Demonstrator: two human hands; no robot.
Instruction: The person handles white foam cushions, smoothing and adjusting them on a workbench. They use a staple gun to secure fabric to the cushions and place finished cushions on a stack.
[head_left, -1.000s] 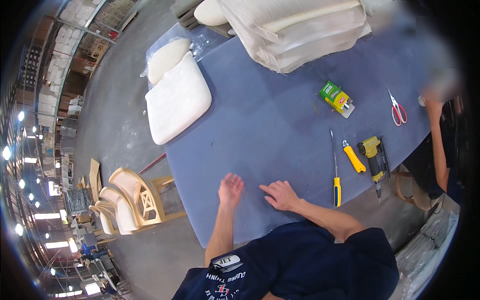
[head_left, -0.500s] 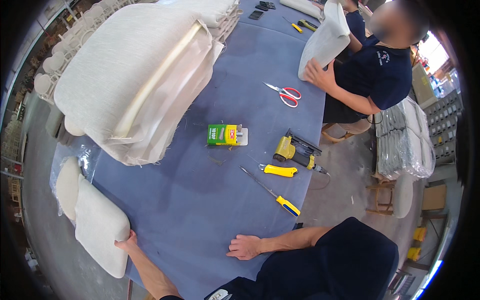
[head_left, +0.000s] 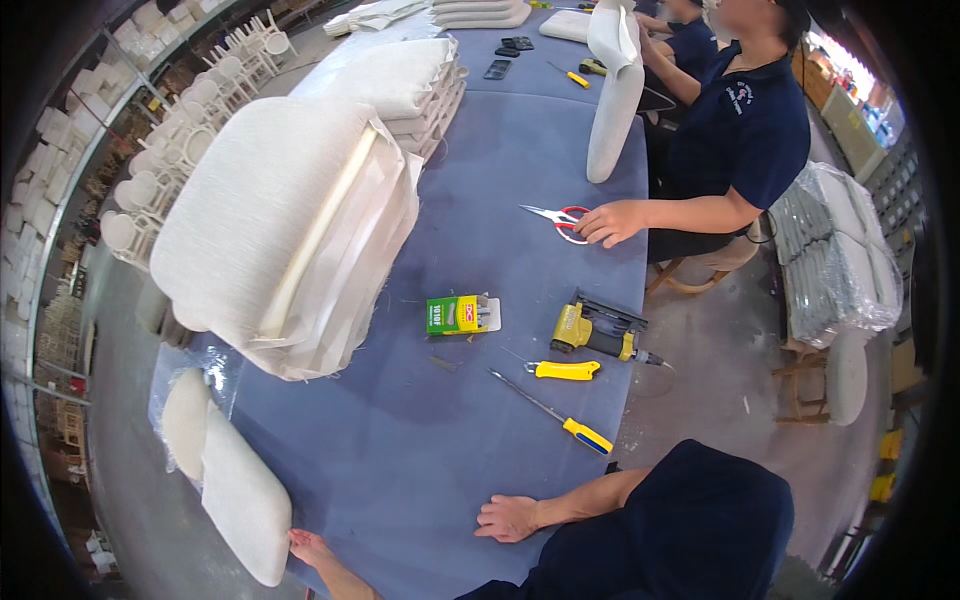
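Observation:
At the table's near left edge, my left hand point(head_left: 312, 547) pinches the rim of a padded, cream fabric chair panel point(head_left: 247, 500). That panel overlaps another rounded cream panel point(head_left: 185, 425) lying on clear plastic wrap. My right hand point(head_left: 507, 518) lies on the blue-grey table point(head_left: 400, 470), fingers loosely apart and holding nothing. Beyond it are a screwdriver point(head_left: 550, 411) with a yellow and blue handle, a yellow-handled tool with a thin point point(head_left: 563, 371), and a yellow and black staple gun point(head_left: 600, 330). A green and yellow box of staples point(head_left: 462, 315) stands open mid-table.
A large stack of cream upholstered panels point(head_left: 260, 220) fills the left side, with more fabric panels point(head_left: 385, 80) behind. Across the right edge, a co-worker's hand point(head_left: 612, 222) touches red-handled scissors point(head_left: 555, 218), beside an upright panel point(head_left: 615, 110). Plastic-wrapped cushions point(head_left: 835, 250) stand beyond.
The co-worker's hand has come down from the panel onto the scissors' handles, and that panel now stands upright. My hands keep their places while the whole view has shifted.

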